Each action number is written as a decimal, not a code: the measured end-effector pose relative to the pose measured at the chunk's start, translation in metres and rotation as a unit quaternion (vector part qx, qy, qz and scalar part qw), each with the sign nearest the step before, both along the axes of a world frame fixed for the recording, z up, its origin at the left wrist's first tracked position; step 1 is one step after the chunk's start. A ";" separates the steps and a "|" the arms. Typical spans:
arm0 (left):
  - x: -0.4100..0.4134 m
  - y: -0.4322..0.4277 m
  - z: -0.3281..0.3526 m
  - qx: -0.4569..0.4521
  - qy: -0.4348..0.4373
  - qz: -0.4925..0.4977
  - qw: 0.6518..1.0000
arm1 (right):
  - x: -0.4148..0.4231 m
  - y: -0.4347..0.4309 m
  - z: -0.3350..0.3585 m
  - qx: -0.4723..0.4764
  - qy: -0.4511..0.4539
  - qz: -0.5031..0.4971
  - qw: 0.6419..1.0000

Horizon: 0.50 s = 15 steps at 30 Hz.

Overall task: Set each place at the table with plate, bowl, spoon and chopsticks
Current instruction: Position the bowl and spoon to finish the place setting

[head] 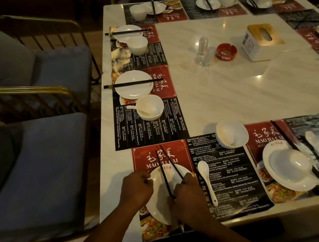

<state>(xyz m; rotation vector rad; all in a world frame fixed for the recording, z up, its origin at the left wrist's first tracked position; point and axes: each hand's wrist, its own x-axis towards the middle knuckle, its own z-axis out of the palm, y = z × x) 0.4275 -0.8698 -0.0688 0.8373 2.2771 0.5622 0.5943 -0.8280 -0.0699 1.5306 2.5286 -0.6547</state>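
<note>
Two black chopsticks (pixel 164 172) are in the right hand (pixel 187 197), whose fingers (pixel 182 182) are closed around their near ends. The tips fan apart in a narrow V over the far rim of the plate (pixel 160 208). They are not yet parallel, so I judge the hand is squaring the pair before laying it down.

The left hand (pixel 137 188) sits at the plate's left rim with its fingers curled. That looks like a steadying hold to keep the plate from sliding on the glossy placemat (pixel 231 174), but I cannot tell whether the fingers actually pinch the rim.

This place, at the near left corner of the bench (pixel 233 92), is part done. The spoon (pixel 206 178) lies just right of the plate with its handle toward the near edge. The bowl (pixel 232 133) stands empty, farther off and to the right, at the mat's far edge.

Along the left side, a finished plate (pixel 135 92) carries its sticks laid straight across, and its bowl with spoon (pixel 150 106) stands beside it. That looks like the pattern to copy here. If so, the pair should rest flat across the near plate, and the bowl and spoon may then need gathering closer. Round sticks on a smooth rim could roll, so they want to be set down level.
</note>
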 end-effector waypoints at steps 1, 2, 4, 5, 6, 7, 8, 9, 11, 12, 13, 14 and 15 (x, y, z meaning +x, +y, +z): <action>-0.003 -0.001 0.000 -0.001 -0.003 -0.004 1.000 | 0.000 0.000 0.000 0.000 0.003 -0.005 1.000; -0.006 -0.002 -0.001 0.002 -0.009 -0.009 1.000 | 0.001 0.000 0.000 0.000 0.001 -0.007 1.000; -0.011 -0.004 -0.002 0.013 -0.024 -0.014 1.000 | 0.002 -0.002 0.001 0.008 0.005 -0.008 1.000; -0.013 -0.004 -0.001 0.017 -0.030 -0.016 0.999 | 0.003 -0.001 0.002 0.018 0.014 -0.013 1.000; -0.014 -0.004 -0.001 0.021 -0.031 -0.018 0.999 | 0.006 0.001 0.003 0.031 0.027 -0.024 0.999; -0.015 -0.004 -0.001 0.023 -0.032 -0.020 0.999 | 0.008 0.005 0.004 0.050 0.044 -0.035 0.997; -0.017 -0.004 -0.002 0.026 -0.034 -0.020 0.999 | 0.012 0.010 0.005 0.067 0.053 -0.043 0.995; -0.019 -0.004 -0.003 0.028 -0.037 -0.021 0.999 | 0.015 0.016 0.005 0.075 0.056 -0.048 0.994; -0.021 -0.004 -0.003 0.026 -0.042 -0.028 0.998 | 0.021 0.026 0.006 0.050 0.059 -0.054 0.996; -0.021 -0.003 -0.003 0.023 -0.042 -0.036 0.998 | 0.022 0.029 0.006 0.029 0.056 -0.056 0.996; -0.021 -0.003 -0.002 0.019 -0.041 -0.045 0.998 | 0.022 0.031 0.007 0.012 0.053 -0.061 0.997; -0.022 -0.002 -0.002 0.016 -0.040 -0.052 0.998 | 0.021 0.031 0.008 -0.003 0.049 -0.068 0.996; -0.022 -0.001 -0.001 0.014 -0.039 -0.058 0.997 | 0.020 0.029 0.008 -0.015 0.049 -0.075 0.996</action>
